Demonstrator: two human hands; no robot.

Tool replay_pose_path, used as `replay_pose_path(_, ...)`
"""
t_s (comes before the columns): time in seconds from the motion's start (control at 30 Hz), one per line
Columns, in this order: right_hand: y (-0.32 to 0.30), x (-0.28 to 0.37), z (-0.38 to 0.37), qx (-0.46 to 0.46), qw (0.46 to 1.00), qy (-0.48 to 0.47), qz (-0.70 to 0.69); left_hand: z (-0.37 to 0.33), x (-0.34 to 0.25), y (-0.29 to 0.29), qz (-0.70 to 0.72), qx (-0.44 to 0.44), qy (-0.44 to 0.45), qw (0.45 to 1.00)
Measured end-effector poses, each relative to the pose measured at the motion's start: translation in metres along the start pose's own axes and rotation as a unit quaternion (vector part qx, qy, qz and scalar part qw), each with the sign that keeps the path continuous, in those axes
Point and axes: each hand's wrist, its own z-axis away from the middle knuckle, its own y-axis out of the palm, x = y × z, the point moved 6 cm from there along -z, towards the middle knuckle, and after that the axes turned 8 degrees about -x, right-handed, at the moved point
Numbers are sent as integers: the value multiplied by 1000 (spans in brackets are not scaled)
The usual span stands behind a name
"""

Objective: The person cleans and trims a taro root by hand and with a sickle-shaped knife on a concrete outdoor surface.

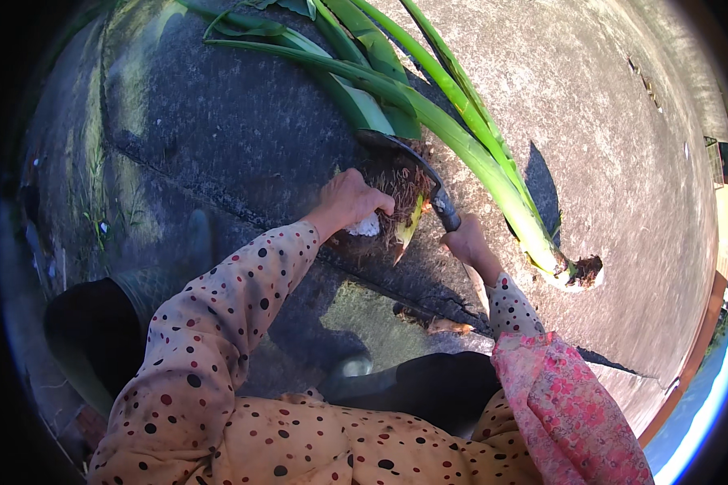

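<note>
My right hand is closed round the dark handle of a sickle. Its curved blade reaches up and left over a brown, hairy root clump. My left hand grips the near left side of this clump, fingers bent against the roots. A white patch shows just below those fingers. From the clump a pointed yellow-green shoot sticks out toward me. Beyond the blade, a pale green stem runs up and left; its join with the clump is hidden.
A second thick-stalked green plant lies to the right, its brown root end toward me. Broad leaves spread at the top. A crack crosses the grey concrete ground. Dry scraps lie near my knee.
</note>
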Motion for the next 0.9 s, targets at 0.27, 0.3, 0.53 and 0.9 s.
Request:
replay_pose_path(0.27,2,22,12,-11,999,-20,45,-7,22,7,142,16,80,987)
replay_pose_path(0.3,2,17,12,-13,999,-13,37,0,14,5,227,28,119,966)
replay_pose_path(0.53,-24,27,31,-77,994,-67,-37,7,6,-5,313,143,70,936)
replay_pose_path(0.9,-95,136,48,-155,966,-174,-112,110,-71,-148,154,-149,213,953)
